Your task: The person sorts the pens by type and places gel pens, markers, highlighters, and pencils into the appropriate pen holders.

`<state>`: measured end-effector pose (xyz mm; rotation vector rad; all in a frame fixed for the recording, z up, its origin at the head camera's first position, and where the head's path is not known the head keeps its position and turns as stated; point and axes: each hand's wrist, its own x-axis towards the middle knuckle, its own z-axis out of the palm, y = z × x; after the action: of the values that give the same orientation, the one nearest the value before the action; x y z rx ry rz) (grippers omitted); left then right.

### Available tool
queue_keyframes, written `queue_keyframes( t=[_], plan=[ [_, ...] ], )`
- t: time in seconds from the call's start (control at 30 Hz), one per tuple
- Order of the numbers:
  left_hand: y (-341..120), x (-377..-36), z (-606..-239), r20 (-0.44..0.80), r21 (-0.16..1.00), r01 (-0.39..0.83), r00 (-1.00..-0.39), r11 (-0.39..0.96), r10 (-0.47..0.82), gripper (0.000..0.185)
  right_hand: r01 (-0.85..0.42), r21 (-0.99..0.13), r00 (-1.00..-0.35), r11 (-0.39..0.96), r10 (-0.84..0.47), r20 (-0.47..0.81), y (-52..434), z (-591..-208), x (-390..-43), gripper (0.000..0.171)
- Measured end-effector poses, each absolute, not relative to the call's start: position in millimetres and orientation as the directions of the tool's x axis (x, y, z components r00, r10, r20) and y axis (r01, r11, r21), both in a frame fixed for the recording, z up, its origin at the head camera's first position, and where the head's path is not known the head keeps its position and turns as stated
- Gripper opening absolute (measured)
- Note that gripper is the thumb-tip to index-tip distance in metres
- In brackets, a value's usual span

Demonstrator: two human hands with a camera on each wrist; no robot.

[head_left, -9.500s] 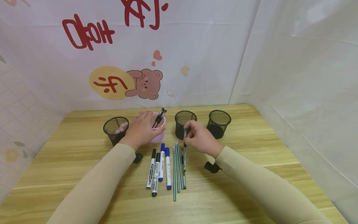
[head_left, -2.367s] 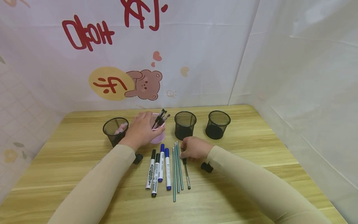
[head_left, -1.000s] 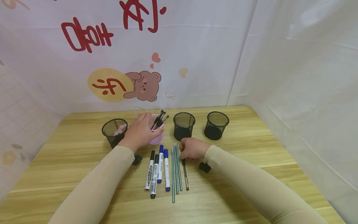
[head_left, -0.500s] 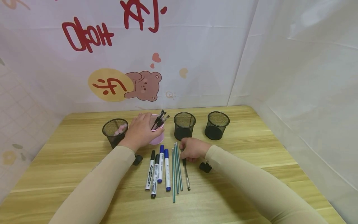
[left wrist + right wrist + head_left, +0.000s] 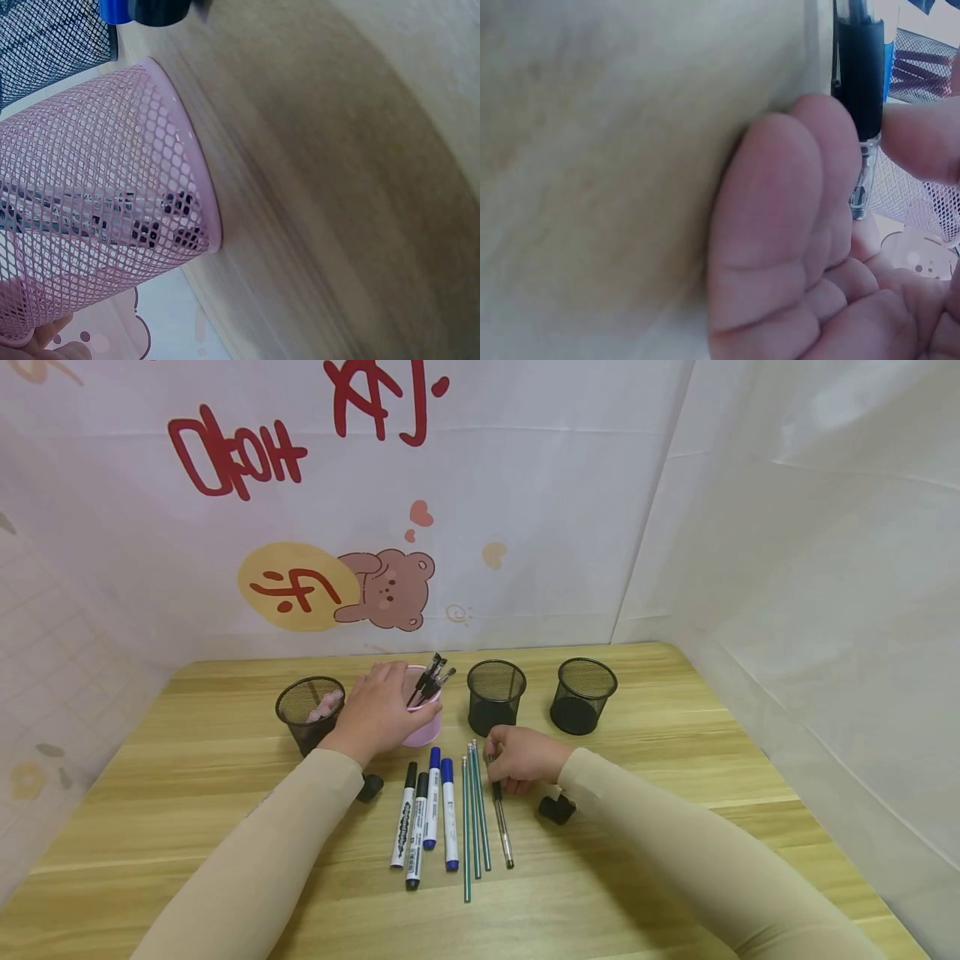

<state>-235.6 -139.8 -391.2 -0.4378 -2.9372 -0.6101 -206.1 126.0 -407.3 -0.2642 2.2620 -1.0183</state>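
The right hand (image 5: pixel 521 757) is pinching the capped end of a black pen (image 5: pixel 501 822) lying on the wooden table (image 5: pixel 675 760); its long axis is running away from the person, tip pointing back toward them. The left hand (image 5: pixel 378 710) is wrapping around a pink mesh cup (image 5: pixel 105 225) holding several pens. Beside the pen are lying three green pencils (image 5: pixel 472 810) and four markers (image 5: pixel 427 810). Three black mesh cups (image 5: pixel 495 693) are standing behind.

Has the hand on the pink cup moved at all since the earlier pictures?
No. The left hand still grips the pink mesh cup, in the same spot beside the black mesh cup.
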Motion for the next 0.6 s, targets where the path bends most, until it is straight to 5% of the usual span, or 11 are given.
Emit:
queue_keyframes(
  t=[0.6],
  plan=[
    [-139.7,-236.1,-391.7,0.148,0.382,0.287,-0.957,0.878,0.249,0.097,0.105,-0.802,-0.827,0.588,-0.397,-0.399,130.6,-404.6,-202.4,0.024]
  ],
)
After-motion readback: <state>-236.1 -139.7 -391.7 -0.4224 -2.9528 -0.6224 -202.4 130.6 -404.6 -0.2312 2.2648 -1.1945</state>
